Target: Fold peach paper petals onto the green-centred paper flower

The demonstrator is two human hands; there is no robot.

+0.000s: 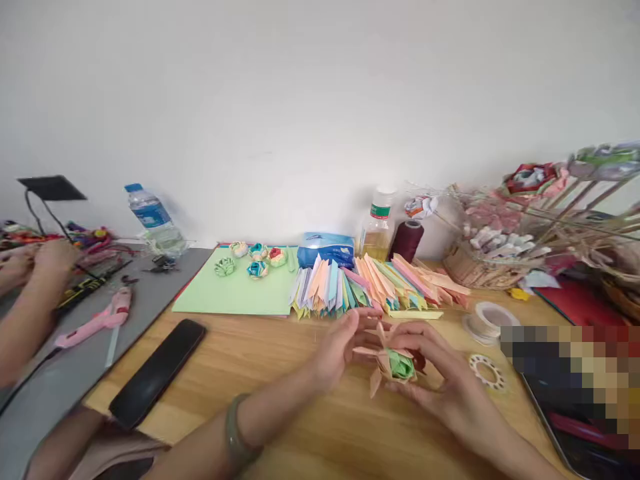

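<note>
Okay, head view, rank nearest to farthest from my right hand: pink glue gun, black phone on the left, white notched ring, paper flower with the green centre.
From your right hand:
1. Paper flower, in its fingers.
2. White notched ring, to its right.
3. Black phone, well to its left.
4. Pink glue gun, leftmost of these.

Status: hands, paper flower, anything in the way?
Right hand: holding paper flower, green centre showing. Left hand: fingers behind it, grip unclear. Folded papers: close beyond both hands.
</note>
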